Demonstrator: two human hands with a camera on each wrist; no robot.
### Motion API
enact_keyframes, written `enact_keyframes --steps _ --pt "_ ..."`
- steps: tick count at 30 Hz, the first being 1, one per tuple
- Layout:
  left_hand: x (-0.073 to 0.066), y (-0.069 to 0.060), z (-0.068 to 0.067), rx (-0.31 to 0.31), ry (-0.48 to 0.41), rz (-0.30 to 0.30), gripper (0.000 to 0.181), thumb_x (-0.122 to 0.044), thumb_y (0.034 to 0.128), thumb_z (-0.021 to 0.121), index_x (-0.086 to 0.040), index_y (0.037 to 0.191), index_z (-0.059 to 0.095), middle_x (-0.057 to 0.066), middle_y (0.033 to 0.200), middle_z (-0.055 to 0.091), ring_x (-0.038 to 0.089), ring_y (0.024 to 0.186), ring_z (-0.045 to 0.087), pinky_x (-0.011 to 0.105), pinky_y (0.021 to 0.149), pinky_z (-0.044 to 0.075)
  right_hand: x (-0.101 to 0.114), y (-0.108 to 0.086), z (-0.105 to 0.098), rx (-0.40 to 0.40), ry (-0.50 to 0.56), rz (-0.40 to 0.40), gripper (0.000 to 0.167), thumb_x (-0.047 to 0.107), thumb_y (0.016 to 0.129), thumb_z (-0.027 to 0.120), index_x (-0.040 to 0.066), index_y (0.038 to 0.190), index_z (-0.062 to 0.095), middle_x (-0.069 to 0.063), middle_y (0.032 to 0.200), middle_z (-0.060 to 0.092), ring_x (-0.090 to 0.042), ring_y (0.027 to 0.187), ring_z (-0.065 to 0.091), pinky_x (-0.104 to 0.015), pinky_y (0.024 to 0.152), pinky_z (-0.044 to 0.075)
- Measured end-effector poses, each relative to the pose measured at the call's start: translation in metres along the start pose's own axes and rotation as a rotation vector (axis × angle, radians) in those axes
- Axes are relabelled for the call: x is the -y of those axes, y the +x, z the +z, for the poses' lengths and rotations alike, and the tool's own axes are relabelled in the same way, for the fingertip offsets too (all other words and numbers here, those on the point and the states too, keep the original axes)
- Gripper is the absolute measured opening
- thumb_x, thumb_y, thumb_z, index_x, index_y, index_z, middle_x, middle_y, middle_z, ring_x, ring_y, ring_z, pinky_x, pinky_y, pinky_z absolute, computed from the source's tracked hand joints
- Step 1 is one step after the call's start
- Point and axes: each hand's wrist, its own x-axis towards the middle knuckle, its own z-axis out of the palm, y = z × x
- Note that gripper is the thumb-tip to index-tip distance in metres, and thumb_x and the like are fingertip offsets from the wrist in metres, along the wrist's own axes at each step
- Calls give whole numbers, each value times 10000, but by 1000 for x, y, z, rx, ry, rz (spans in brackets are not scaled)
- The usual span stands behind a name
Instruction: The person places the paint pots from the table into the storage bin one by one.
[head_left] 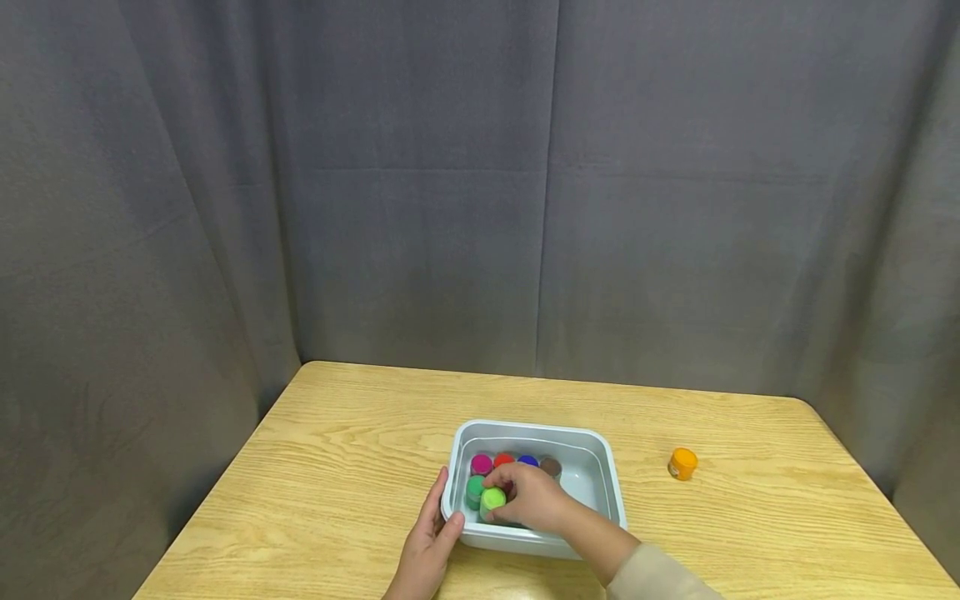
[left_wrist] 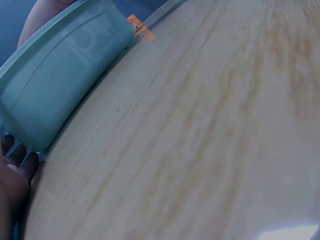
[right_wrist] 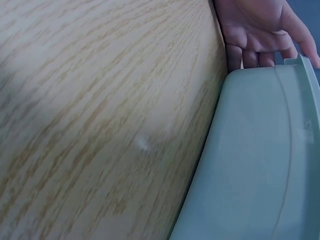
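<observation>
A pale grey-blue plastic tub [head_left: 540,546] stands near the table's front. My left hand [head_left: 425,546] holds its left front corner, thumb at the rim and fingers along the outer wall; the right wrist view also shows this left hand [right_wrist: 260,30] against the tub's end. Inside the tub, my right hand [head_left: 534,497] pinches a small jar with a light green lid [head_left: 492,498]. Around it are jars with green [head_left: 475,490], magenta [head_left: 482,463], red [head_left: 504,459], blue [head_left: 528,460] and brown [head_left: 551,466] lids. My right hand hides part of the tub's inside.
An orange-lidded jar [head_left: 682,464] stands alone on the wooden table [head_left: 360,467], right of the tub. Grey curtains [head_left: 420,208] hang behind the table and along both sides.
</observation>
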Motion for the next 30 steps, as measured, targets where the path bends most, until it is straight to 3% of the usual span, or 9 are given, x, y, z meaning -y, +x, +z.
enact_keyframes --steps 6,11,17,24,26,30 --pt "-1 0 0 1 1 21 642 -222 1027 500 -118 1575 181 181 1627 159 407 1463 245 439 1143 312 1 0 -1 4 -10 4 359 134 748 840 59 1070 701 2 949 651 -114 800 573 -188 683 501" --pt "-1 -1 0 -3 6 32 636 -207 1024 503 -103 1571 194 191 1621 174 403 1456 264 307 1133 358 -1 0 -1 1 -15 -8 385 124 742 838 46 1091 694 -44 994 675 -143 819 611 -217 710 522" --pt "-2 -1 1 0 9 29 638 -219 1026 499 -96 1571 189 195 1623 159 425 1458 245 463 1141 304 -2 -1 -1 -9 12 -4 374 107 754 827 42 1098 695 -56 1000 676 -137 818 609 -210 705 524" --pt "-1 -1 1 -16 20 30 635 -221 1024 504 -102 1569 201 184 1621 177 413 1448 270 444 1139 317 -2 -6 -11 -30 87 4 361 108 793 797 45 1129 683 -80 1032 670 -147 812 575 -200 657 504" --pt "-1 -1 1 -17 15 38 634 -211 1023 505 -101 1568 201 188 1618 178 418 1448 268 388 1142 328 -2 -7 -17 -48 105 -2 369 106 796 794 32 1137 675 -114 1057 674 -161 809 572 -214 640 502" --pt "-1 -1 1 -19 -6 36 638 -206 1019 513 -111 1570 206 180 1619 188 415 1455 260 153 1087 335 -3 -12 -28 -90 123 17 362 127 822 777 33 1153 664 -164 1111 670 -166 815 570 -237 621 507"
